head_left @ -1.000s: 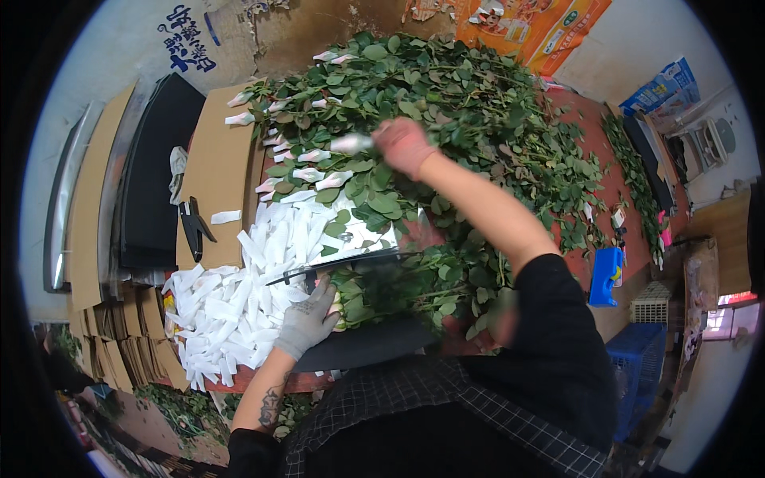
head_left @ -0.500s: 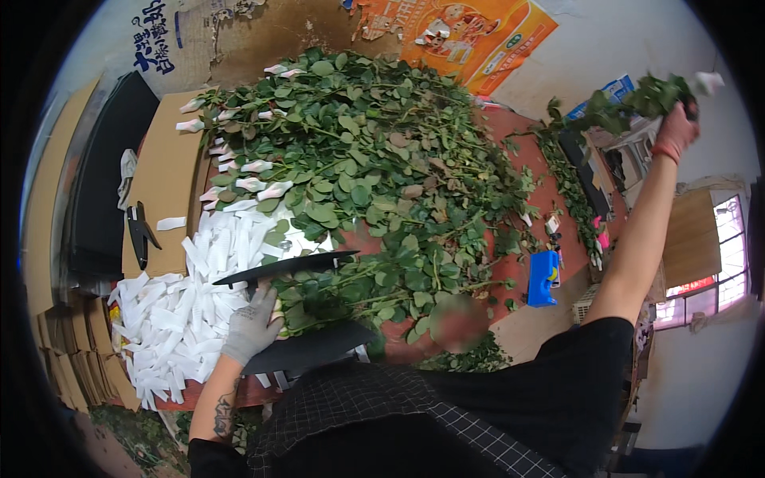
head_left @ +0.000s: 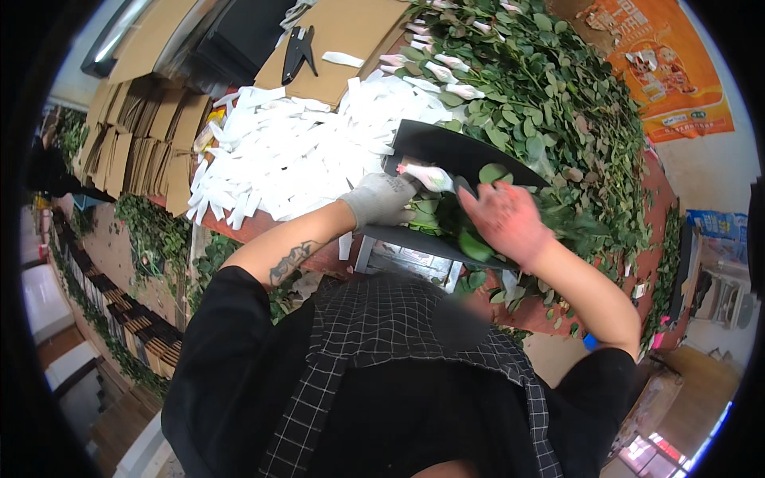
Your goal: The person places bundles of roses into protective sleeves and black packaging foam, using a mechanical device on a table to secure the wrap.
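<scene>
A rose in a white sleeve (head_left: 429, 177), its pink tip pointing left, lies over a black curved holder (head_left: 454, 147). My right hand (head_left: 510, 225), in a pinkish glove, is closed round its leafy stem just right of the sleeve. At the holder's left end is my left hand (head_left: 381, 199), in a pale grey glove, fingers curled inward over greenery; what they grip is mostly hidden. More green leaves (head_left: 426, 213) lie in the holder between the two hands. The holder's near black side (head_left: 434, 244) curves below them.
White sleeves (head_left: 295, 151) are heaped on the left. Beyond lie a black stapler-like tool (head_left: 300, 54) and cardboard (head_left: 343, 32). Leafy roses (head_left: 550, 95), several heads sleeved, cover the table's far right. Folded cardboard (head_left: 151, 131) is stacked at the left.
My right hand has come from far out at the upper right down to the holder, bringing the sleeved rose. My left hand stays at the holder's left end. The view has turned.
</scene>
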The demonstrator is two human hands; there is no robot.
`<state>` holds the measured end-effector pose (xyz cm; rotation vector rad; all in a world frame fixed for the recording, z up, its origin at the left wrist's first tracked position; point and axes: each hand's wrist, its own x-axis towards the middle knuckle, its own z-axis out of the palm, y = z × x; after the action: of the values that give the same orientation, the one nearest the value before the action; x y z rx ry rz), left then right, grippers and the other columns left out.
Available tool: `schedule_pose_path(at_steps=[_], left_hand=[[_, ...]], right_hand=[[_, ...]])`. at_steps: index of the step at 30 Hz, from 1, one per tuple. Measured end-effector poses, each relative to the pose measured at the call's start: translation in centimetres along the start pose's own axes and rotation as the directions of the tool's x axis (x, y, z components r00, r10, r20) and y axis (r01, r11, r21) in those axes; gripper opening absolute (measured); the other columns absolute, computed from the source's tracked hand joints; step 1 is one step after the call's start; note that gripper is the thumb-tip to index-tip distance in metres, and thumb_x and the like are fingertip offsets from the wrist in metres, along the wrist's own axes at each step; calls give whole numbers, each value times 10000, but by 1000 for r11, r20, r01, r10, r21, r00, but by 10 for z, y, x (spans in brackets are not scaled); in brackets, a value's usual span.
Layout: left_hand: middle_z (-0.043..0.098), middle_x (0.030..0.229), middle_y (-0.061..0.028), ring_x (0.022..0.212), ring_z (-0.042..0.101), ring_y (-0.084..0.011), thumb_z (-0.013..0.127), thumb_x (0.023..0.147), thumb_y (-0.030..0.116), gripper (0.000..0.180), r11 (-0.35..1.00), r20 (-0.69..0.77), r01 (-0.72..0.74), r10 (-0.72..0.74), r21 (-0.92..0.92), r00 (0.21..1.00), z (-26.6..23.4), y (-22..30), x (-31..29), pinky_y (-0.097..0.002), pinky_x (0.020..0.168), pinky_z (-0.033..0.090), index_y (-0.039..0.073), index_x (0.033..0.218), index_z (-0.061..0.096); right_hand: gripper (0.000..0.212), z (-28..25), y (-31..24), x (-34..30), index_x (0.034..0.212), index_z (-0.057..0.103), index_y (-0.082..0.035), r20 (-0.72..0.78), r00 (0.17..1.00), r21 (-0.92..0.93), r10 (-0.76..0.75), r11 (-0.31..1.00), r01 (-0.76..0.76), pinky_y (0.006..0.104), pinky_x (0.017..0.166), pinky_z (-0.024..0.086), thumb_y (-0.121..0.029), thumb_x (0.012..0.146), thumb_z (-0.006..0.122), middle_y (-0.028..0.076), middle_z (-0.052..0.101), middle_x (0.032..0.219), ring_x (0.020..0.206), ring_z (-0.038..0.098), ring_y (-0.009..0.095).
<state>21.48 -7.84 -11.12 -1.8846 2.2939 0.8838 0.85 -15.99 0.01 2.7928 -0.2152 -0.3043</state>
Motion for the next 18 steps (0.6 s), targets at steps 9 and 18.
schedule_pose_path(at_steps=[9, 18], left_hand=[[380, 1398, -177, 872, 635, -332, 548, 798, 426, 636, 997, -194, -74, 75, 12, 978, 21, -4, -3, -389, 766, 506, 32, 1288, 451], [349, 1414, -169, 852, 630, -352, 547, 807, 395, 607, 993, -170, -97, 107, 69, 980, 30, -3, -6, -413, 760, 503, 18, 1273, 448]], right_hand=[[348, 116, -6, 47, 1114, 581, -108, -162, 979, 184, 121, 979, -90, 352, 536, 486, -122, 771, 522, 89, 575, 833, 680, 600, 248], [370, 140, -17, 59, 1146, 595, -181, -102, 983, 172, 151, 976, -132, 357, 569, 502, -140, 789, 506, 95, 577, 814, 730, 609, 253]])
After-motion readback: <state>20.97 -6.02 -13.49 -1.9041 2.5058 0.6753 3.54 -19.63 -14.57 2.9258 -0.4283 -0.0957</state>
